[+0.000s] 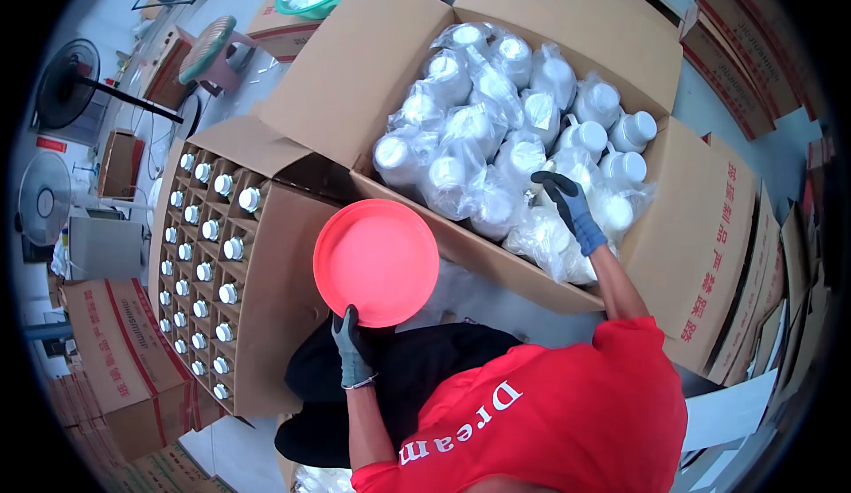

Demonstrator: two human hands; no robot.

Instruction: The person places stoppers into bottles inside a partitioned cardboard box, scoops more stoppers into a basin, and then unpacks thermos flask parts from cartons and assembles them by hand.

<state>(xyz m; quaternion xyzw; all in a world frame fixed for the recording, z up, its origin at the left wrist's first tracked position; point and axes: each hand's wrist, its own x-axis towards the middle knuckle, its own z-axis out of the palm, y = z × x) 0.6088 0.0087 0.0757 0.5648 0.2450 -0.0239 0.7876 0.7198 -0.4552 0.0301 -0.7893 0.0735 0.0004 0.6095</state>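
Observation:
My left hand (353,348), in a grey and black work glove, grips the near rim of a round pink plastic basin (377,262). No contents show inside the basin. My right hand (567,200), gloved the same way, reaches over a large open cardboard carton (479,258). Its fingers stretch out over white plastic jugs in clear bags, and I see nothing held in them. Several such jugs (448,174) fill the carton, some with handles and bare bases showing. Whether the fingertips touch a bag is hard to make out.
Left of the basin stands a divided carton (275,258) of white-capped bottles (210,230). A green basin (332,1) of white pieces sits at the back, near a stool (208,54). Fans (66,83) and stacked cartons (124,342) are farther left; flattened cardboard (753,271) leans right.

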